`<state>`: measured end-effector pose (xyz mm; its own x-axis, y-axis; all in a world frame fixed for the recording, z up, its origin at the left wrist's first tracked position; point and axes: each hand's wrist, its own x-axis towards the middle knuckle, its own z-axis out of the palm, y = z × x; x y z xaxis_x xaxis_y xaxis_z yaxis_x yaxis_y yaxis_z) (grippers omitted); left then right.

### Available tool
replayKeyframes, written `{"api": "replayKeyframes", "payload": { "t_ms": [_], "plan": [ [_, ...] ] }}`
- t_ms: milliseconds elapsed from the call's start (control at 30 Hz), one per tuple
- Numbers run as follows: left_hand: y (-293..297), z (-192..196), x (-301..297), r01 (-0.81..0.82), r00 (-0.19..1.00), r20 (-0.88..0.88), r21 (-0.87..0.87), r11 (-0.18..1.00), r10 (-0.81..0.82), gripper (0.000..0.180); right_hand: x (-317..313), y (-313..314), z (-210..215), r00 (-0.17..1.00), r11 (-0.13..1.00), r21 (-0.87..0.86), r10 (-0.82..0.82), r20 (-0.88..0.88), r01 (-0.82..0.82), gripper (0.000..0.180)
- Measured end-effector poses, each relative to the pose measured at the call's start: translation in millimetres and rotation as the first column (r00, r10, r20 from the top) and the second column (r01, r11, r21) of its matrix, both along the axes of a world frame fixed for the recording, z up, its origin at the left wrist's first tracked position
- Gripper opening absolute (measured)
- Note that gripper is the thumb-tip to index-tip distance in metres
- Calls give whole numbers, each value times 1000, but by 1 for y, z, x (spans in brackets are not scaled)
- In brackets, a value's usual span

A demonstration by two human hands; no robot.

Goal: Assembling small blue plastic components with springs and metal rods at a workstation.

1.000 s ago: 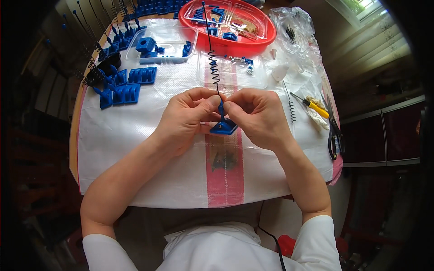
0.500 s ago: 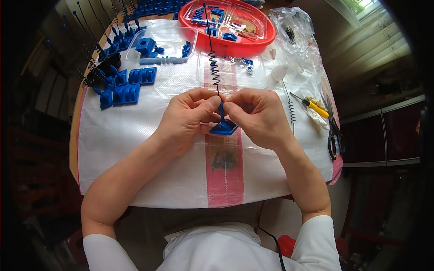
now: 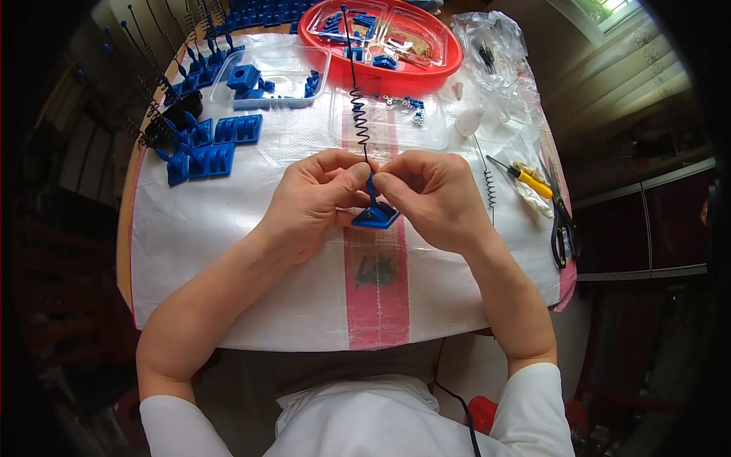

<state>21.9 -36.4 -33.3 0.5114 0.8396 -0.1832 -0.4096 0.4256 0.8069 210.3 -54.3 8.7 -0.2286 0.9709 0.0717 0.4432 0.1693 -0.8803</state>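
Along the left edge of the table (image 3: pixel 124 251) stand wired blue parts (image 3: pixel 177 168), with a clear box (image 3: pixel 270 103) to their right. Your left hand (image 3: pixel 312 194) pinches the stem of the blue piece (image 3: pixel 373 217) between thumb and forefinger. You have it above the pink stripe, midway between the table's left and right edges; whether its base touches the table you can't tell. Its long axis runs from the base near you, up the coiled wire (image 3: pixel 359 114), to a tip pointing at the far edge, leaning slightly left. Your right hand (image 3: pixel 430 194) pinches the stem from the other side, fingers curled. Nearer the right edge lie a loose coil (image 3: pixel 489 186), a yellow-handled screwdriver (image 3: pixel 534 184) and scissors (image 3: pixel 563 228). Against half a second ago, your grip and its lean match; only the view has shifted slightly.
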Motion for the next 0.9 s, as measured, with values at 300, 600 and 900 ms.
{"api": "replayKeyframes", "payload": {
  "t_ms": [300, 600, 900],
  "plan": [
    [-1, 2, 2, -17, 1000, -7, -12, 1000, 17, 20, -1, 1, -5, 998, 998, 57, -28, -56, 31, 18],
    [0, -1, 1, -3, 1000, -23, 8, 1000, 3, 22, -2, -1, -1, 999, 998, 53, -31, -7, 32, 18],
    [0, 1, 1, 7, 1000, -12, 13, 1000, -7, 22, 1, 0, -5, 999, 999, 40, -29, -35, 30, 18]
  ]
}}
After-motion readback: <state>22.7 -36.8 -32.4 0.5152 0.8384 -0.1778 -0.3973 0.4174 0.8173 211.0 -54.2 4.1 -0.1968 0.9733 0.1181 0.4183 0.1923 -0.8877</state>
